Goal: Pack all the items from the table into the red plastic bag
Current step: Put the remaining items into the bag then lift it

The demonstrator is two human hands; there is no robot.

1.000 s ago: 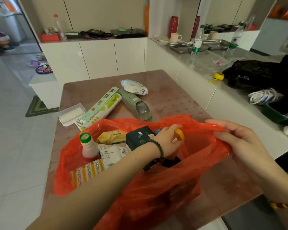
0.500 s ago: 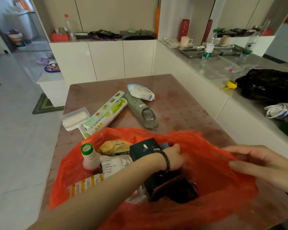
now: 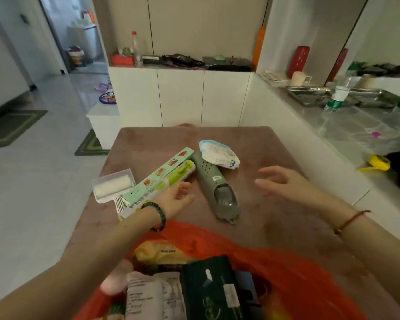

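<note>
The red plastic bag [image 3: 293,271] lies open at the table's near edge, holding a yellow packet, a dark box, a white printed pouch and a white bottle. Beyond it on the brown table [image 3: 263,146] lie a grey-green slipper [image 3: 214,184], a white wipes packet [image 3: 218,153], a long green box [image 3: 157,179] with a green roll beside it, and a clear box with a white roll [image 3: 113,187]. My left hand [image 3: 177,199] hovers open between the green box and the slipper. My right hand [image 3: 281,183] is open, fingers spread, just right of the slipper.
A white counter [image 3: 346,135] runs along the right with water bottles, metal trays, a yellow tape measure [image 3: 379,162] and a black bag. White cabinets stand behind the table. Tiled floor with green mats lies to the left.
My left hand has come out of the bag and reached forward to the items. My right hand has let go of the bag's rim and moved forward too. The view has tilted up.
</note>
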